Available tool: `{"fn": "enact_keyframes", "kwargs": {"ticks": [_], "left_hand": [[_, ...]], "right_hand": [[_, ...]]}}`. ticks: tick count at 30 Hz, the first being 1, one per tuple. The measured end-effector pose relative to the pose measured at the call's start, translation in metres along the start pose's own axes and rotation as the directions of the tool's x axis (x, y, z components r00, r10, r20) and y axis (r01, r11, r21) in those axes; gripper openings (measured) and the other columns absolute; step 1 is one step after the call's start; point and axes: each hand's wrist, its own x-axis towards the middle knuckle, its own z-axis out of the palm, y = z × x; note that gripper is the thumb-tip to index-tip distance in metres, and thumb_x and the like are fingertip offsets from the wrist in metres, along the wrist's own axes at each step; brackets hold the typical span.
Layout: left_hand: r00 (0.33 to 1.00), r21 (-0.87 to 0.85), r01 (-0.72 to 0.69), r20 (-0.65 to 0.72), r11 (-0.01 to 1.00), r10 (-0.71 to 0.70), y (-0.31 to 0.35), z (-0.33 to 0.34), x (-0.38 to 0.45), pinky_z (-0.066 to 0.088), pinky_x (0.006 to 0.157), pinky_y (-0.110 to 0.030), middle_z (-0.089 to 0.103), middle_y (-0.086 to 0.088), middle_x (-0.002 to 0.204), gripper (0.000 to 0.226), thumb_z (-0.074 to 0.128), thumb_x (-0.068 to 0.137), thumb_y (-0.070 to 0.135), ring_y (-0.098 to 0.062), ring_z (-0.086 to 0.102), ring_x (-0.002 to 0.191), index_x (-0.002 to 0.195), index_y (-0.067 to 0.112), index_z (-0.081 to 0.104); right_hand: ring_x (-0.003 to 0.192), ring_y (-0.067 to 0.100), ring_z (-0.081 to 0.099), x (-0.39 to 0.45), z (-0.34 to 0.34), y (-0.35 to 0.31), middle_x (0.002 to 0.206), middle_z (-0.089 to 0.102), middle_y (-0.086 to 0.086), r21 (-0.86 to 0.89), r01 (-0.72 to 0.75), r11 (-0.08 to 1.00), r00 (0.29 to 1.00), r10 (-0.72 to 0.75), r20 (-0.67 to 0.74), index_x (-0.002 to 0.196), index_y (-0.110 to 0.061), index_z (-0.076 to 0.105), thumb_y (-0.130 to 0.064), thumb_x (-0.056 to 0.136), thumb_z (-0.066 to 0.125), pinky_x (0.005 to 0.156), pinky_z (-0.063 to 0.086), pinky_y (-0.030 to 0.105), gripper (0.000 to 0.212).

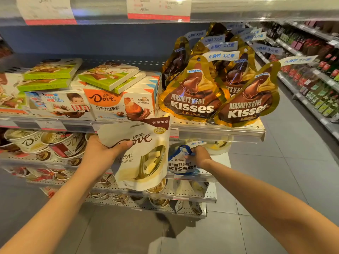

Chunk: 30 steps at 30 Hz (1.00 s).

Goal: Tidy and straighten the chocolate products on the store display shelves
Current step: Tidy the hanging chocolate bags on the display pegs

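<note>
Head view: left hand (100, 150) holds white Dove pouch (142, 154) clear while right hand (199, 155) pinches blue Kisses bag (180, 163) for straightening near the shelf edge (207, 177).

A: What is the left hand (102, 149) hiding?

B: Its fingers are curling behind the white Dove pouch (141, 154), so only the thumb is showing. The pouch is covering the tubs directly behind it, just right of that hand.

A: And by the right hand (199, 155)?

B: It is gripping the top of a blue-and-white Kisses bag (180, 162), covering the bag's peak; the pouch is overlapping the bag's left edge. Pale packs just beyond that hand are sitting under the shelf lip, too dim to identify.

A: Anything else?

B: The price cards (158, 8) far above both hands are blurring out, and the top edge is cropping them.
</note>
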Motion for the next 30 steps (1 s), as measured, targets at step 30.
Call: {"fn": "enact_keyframes", "kwargs": {"ticks": [30], "left_hand": [[0.978,0.086,0.071,0.188,0.994,-0.086,-0.001,0.076,-0.017,0.05,0.06,-0.017,0.068,0.018,0.061,0.02,0.074,0.076,0.005,0.003,0.063,0.06,0.079,0.022,0.065]], "right_hand": [[0.082,0.018,0.071,-0.138,-0.085,-0.025,0.096,0.07,0.007,0.514,0.275,0.813,0.93,-0.36,0.072,0.115,-0.019,0.051,-0.023,0.093,0.051,0.064,0.059,0.029,0.022]]}}
